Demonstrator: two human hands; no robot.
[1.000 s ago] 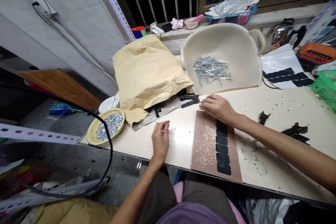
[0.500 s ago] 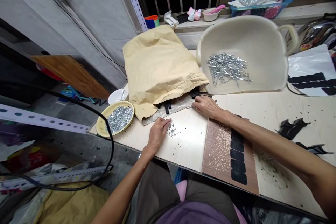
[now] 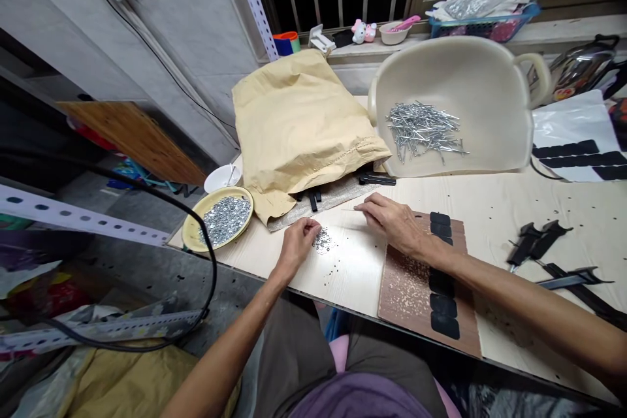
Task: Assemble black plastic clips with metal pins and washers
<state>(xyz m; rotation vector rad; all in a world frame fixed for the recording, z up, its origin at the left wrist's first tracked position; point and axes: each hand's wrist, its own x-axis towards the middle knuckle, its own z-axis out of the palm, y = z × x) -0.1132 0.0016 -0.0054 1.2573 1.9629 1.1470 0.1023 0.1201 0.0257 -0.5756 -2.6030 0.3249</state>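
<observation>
In the head view my left hand (image 3: 296,247) pinches with thumb and fingertips at the left edge of a small pile of metal washers (image 3: 323,241). Anything between those fingertips is too small to make out. My right hand (image 3: 392,221) is closed on a thin metal pin (image 3: 349,210), which points left towards the pile. Behind the hands, black plastic parts (image 3: 313,198) show at the mouth of a tan paper sack (image 3: 304,124). One black part (image 3: 377,179) lies just outside the sack, apart from my right hand.
A yellow bowl (image 3: 188,235) of small metal pieces stands left, beside a white bowl (image 3: 215,177). The big cream tub (image 3: 490,91) holds long metal pins. Under my right forearm lies a brown board (image 3: 406,307) with black pads. Black assembled parts (image 3: 536,241) lie right.
My right hand has drawn back from the sack's mouth towards me, the thin pin in its fingers, leaving the black part behind. My left hand stays by the washers, its fingers more curled.
</observation>
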